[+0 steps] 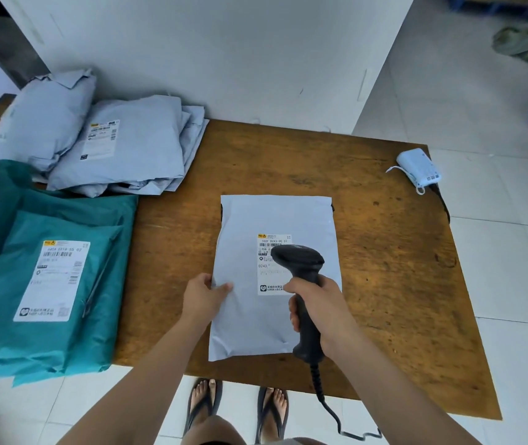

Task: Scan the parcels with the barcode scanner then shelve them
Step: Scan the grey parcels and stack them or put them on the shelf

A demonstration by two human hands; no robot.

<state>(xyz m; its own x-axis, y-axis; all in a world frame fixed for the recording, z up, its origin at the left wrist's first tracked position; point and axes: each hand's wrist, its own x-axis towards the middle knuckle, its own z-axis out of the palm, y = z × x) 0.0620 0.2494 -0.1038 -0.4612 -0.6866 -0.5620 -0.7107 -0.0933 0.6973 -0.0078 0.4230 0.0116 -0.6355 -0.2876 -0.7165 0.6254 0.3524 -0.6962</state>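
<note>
While the right hand (323,313) grips the barcode scanner (301,261), parcel (250,220) edge pinched between left hand (203,297) fingers.

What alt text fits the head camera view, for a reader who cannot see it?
A person's right hand aims a black barcode scanner at the label of a grey parcel on a wooden table, while the left hand holds its edge. Other grey parcels and teal parcels lie at left.

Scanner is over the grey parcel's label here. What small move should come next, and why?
Probably pull the trigger to scan. The right hand grips the barcode scanner, its head over the label on the grey parcel, and the left hand holds the parcel's left edge, steadying it flat on the table. Shelving would follow.
</note>
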